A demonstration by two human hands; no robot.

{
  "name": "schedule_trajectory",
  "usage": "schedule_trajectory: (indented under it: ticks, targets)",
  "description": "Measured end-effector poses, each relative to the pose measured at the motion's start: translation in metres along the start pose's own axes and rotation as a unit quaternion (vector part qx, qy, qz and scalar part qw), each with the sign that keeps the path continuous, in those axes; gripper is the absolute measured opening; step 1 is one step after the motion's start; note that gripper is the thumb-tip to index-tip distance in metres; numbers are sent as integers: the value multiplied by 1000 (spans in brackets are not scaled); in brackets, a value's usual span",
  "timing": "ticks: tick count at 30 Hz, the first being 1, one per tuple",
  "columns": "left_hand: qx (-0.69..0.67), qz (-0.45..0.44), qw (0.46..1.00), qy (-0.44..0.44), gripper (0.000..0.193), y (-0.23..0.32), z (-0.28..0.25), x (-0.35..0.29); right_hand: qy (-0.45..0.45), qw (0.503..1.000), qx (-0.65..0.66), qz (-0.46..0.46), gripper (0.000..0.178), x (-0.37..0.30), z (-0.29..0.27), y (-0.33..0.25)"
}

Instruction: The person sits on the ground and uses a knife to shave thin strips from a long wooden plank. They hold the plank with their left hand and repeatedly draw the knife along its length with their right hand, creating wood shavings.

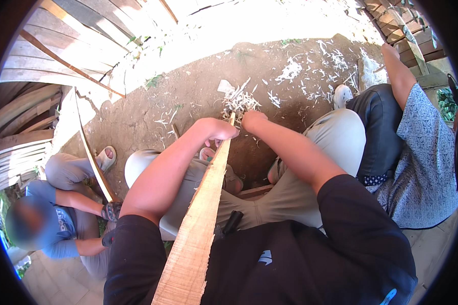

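Note:
A long, pale, rough-cut wooden strip (201, 218) runs from my chest out over my knees toward the dirt ground. My left hand (216, 129) is closed around the strip near its far end. My right hand (253, 120) is a fist just right of the strip's tip, closed on something I cannot make out; a tool, if any, is hidden. A heap of pale wood shavings (239, 101) lies on the ground just past both hands.
A person in a blue shirt (46, 223) crouches at lower left, holding a thin bent strip (92, 157). Another person in a patterned top (422, 168) sits close on my right. Wooden planks (61, 46) lean at upper left. More shavings (315, 71) scatter over the dirt.

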State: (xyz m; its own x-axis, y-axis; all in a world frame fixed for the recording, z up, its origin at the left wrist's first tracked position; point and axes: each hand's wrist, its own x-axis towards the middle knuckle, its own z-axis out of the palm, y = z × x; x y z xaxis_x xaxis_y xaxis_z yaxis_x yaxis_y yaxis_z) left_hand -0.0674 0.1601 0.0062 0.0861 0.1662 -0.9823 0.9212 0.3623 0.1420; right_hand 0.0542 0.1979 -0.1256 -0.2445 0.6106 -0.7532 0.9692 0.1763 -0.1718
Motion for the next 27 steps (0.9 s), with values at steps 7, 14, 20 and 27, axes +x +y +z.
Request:
schedule_trajectory:
  ticks: [7, 14, 20, 27]
  targets:
    - [19, 9, 1000, -13, 62, 5, -2, -2, -26, 999, -43, -2, 31, -5, -7, 10]
    - [4, 0, 1000, -13, 63, 3, -5, 6, -56, 995, -82, 22, 35, -5, -11, -1]
    - [8, -3, 1000, -7, 61, 4, -7, 9, -31, 998, -57, 27, 38, 3, 5, 0]
    - [-3, -14, 1000, -13, 56, 7, -8, 9, 34, 998, -15, 56, 35, 50, 40, 11]
